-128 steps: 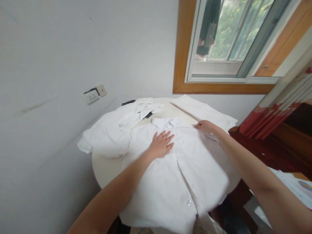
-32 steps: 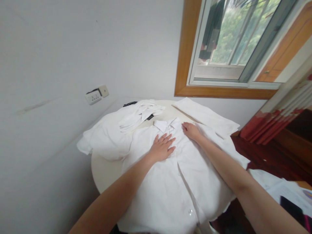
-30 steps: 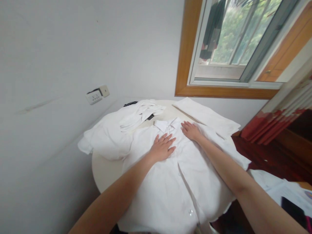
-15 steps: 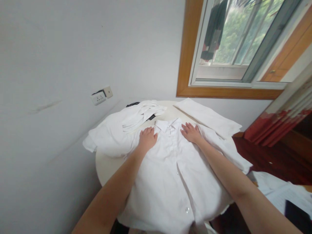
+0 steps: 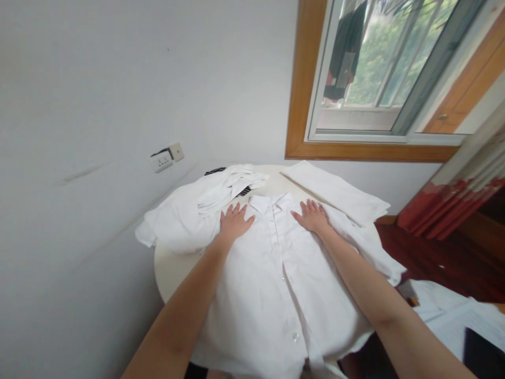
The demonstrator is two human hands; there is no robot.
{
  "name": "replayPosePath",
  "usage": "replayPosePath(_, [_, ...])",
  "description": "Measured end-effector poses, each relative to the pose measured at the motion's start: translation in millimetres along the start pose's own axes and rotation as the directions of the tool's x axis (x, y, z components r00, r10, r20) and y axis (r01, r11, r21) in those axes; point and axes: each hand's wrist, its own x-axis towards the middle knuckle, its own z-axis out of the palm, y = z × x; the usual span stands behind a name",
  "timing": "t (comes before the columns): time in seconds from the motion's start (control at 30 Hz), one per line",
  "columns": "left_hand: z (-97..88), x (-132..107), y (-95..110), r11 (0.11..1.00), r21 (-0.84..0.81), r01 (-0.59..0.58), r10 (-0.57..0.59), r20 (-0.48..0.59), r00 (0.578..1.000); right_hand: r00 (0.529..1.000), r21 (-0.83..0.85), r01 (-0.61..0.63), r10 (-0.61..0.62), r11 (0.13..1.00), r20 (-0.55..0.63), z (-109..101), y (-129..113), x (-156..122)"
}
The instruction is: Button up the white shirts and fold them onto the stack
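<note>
A white button-up shirt [image 5: 276, 284] lies front up on a small round table [image 5: 169, 268], collar [image 5: 271, 202] toward the wall. My left hand [image 5: 233, 223] rests flat, fingers spread, on the shirt's left shoulder beside the collar. My right hand [image 5: 312, 217] lies flat and open on the right shoulder. Neither hand holds anything. The shirt's right sleeve [image 5: 366, 243] spreads toward the table's right edge.
More white garments [image 5: 177, 221] are heaped at the table's left, with a striped piece [image 5: 215, 170] behind. A folded white cloth [image 5: 335, 189] lies at the back right. Wall with socket [image 5: 165, 157] left, window [image 5: 379, 68] ahead, red curtain [image 5: 453, 195] right.
My left hand has slid from the shirt's chest up to the left shoulder by the collar. My right hand moved in from the far right side to the right shoulder.
</note>
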Motion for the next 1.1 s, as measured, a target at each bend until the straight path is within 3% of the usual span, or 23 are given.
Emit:
replayPosePath(0.07, [-2.1, -1, 3, 1.0, 0.027, 0.002, 0.0, -0.063, 0.998, 0.999, -0.008, 0.004, -0.005, 1.0, -0.051, -2, -2, -1])
replayPosePath(0.17, [-5.1, 0, 9, 0.996, 0.061, -0.059, 0.07, -0.201, 0.977, 0.982, -0.032, 0.139, -0.142, 0.99, -0.127, -5, -8, -2])
replayPosePath(0.27, [-3.6, 2, 11, 0.99, 0.049, -0.129, 0.136, -0.205, 0.969, 0.966, -0.031, 0.237, -0.239, 0.971, -0.099, -3, -15, -1])
replayPosePath(0.43, [5.0, 7, 8, 0.997, -0.019, -0.081, 0.08, -0.048, 0.996, 0.983, -0.013, 0.177, -0.176, 0.984, 0.043, 0, -19, 3])
replayPosePath(0.63, [3.9, 11, 11, 0.998, -0.038, -0.053, 0.055, 0.043, 0.998, 0.986, -0.036, 0.12, -0.114, 0.992, 0.123, -6, -20, 4])
replayPosePath(0.73, [2.5, 10, 13, 0.998, -0.033, -0.056, 0.057, 0.019, 0.998, 0.992, -0.044, 0.12, -0.117, 0.992, 0.056, -4, -21, 0])
replayPosePath(0.93, [1.7, 1, 7, 0.995, 0.047, -0.084, 0.09, -0.154, 0.984, 0.98, -0.069, 0.079, -0.09, 0.994, -0.177, 4, -11, -1])
replayPosePath(1.1, [3.3, -5, 1, 1.0, 0.008, -0.016, 0.016, -0.054, 0.998, 1.0, -0.026, -0.019, 0.018, 0.999, -0.02, 3, -1, 5])
